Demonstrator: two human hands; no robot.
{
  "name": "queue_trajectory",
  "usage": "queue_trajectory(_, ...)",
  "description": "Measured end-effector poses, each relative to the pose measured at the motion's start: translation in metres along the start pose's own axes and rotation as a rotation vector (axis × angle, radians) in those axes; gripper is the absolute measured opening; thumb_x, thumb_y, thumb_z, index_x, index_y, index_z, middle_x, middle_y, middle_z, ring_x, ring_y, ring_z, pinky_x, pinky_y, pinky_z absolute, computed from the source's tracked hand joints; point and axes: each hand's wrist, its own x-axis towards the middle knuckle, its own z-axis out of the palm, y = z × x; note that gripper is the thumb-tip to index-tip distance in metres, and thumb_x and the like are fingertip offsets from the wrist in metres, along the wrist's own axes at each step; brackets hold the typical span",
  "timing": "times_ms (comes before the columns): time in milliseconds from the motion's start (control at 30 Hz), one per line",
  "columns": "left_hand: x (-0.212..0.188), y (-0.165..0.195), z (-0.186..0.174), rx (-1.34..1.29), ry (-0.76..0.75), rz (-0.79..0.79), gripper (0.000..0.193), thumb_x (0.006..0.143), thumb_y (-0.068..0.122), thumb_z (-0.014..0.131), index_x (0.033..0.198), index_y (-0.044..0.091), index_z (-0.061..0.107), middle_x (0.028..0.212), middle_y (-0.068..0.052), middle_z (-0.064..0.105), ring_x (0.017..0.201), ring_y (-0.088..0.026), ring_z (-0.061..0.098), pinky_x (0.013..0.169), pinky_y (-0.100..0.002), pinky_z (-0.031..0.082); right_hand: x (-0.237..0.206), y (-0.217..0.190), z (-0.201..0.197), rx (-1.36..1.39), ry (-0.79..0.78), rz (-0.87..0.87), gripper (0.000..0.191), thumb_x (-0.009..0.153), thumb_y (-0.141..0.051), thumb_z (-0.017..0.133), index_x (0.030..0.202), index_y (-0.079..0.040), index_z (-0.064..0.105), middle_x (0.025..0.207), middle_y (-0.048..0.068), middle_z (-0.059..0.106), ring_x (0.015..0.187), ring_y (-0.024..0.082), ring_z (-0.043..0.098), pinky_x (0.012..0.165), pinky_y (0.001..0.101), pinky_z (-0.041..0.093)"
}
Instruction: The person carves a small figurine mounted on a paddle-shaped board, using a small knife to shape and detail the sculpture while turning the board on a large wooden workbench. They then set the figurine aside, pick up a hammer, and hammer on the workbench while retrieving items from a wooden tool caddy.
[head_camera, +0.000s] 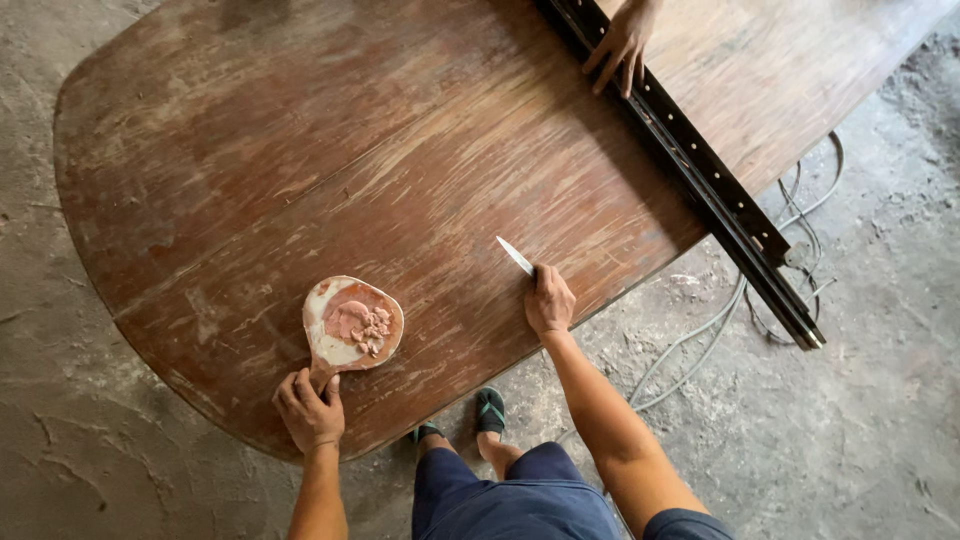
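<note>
Gripping the short handle of a round paddle-shaped board (350, 325), your left hand (309, 410) sits closed at the near edge of the big wooden tabletop (300, 150). The board reaches up and to the right from your fingers, lying flat on the wood; a lump of pinkish putty (360, 325) sits on its face, with paler smears round the rim. Your right hand (549, 302) is well apart to the right, also near the table's edge, curled shut around the handle of a putty knife (516, 256). Its pale blade sticks out up and to the left of your knuckles, with the tip over bare wood. Between the blade and the putty board lies only a stretch of worn, streaked brown surface, so nothing blocks the way from one to the other.

Farther off, at the top right, a long black metal rail (700, 170) runs diagonally across the tabletop and past its edge. Another person's hand (622, 45) rests on the rail's upper part, fingers spread over it. Grey cables (720, 320) loop on the concrete floor (880, 400) below the rail's lower end. Your feet in dark sandals (489, 411) show just under the table's near edge, between your two arms.
</note>
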Motion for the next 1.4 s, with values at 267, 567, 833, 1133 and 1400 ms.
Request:
queue_trajectory(267,0.006,-0.003,-0.006,-0.071,0.047,0.011,0.05,0.092,0.035,0.074,0.127,0.003,0.057,0.126,-0.022,0.056,0.119,-0.045,0.053,0.102,-0.056,0.047,-0.004,0.003,0.012,-0.006,-0.031,0.025,0.016,0.099,-0.021,0.058,0.113,-0.015,0.064,0.108,0.011,0.069,0.098,0.038,0.067,0.078,0.0498,0.053)
queue_trajectory(567,0.004,-0.009,-0.003,-0.065,0.038,-0.018,0.05,0.092,0.036,0.075,0.126,0.004,0.058,0.126,-0.021,0.056,0.12,-0.045,0.053,0.104,-0.055,0.046,-0.007,0.007,0.019,-0.013,-0.052,-0.007,0.019,0.098,-0.022,0.06,0.114,-0.014,0.064,0.11,0.013,0.069,0.101,0.038,0.067,0.08,0.0499,0.052)
queue_trajectory(833,0.005,-0.008,-0.007,-0.082,0.022,-0.036,0.051,0.092,0.036,0.075,0.127,0.004,0.057,0.127,-0.021,0.054,0.121,-0.045,0.051,0.104,-0.055,0.046,-0.009,0.007,0.021,-0.042,-0.049,-0.011,0.015,0.1,-0.022,0.061,0.112,-0.013,0.063,0.106,0.013,0.069,0.099,0.039,0.067,0.078,0.0512,0.052)
queue_trajectory(1133,0.004,-0.009,-0.009,-0.059,-0.041,-0.058,0.052,0.095,0.037,0.075,0.13,0.003,0.056,0.128,-0.02,0.053,0.121,-0.044,0.05,0.103,-0.055,0.046,-0.01,0.001,0.018,-0.063,-0.06,0.002,0.015,0.101,-0.023,0.06,0.112,-0.014,0.063,0.108,0.012,0.07,0.098,0.039,0.066,0.077,0.0516,0.051)
queue_trajectory(1400,0.007,-0.004,-0.013,-0.104,0.019,-0.024,0.051,0.092,0.035,0.077,0.127,0.003,0.057,0.127,-0.022,0.055,0.121,-0.045,0.052,0.104,-0.056,0.045,-0.005,-0.011,0.007,-0.037,-0.029,-0.012,0.016,0.101,-0.025,0.061,0.112,-0.014,0.064,0.106,0.012,0.069,0.099,0.038,0.067,0.079,0.0506,0.052)
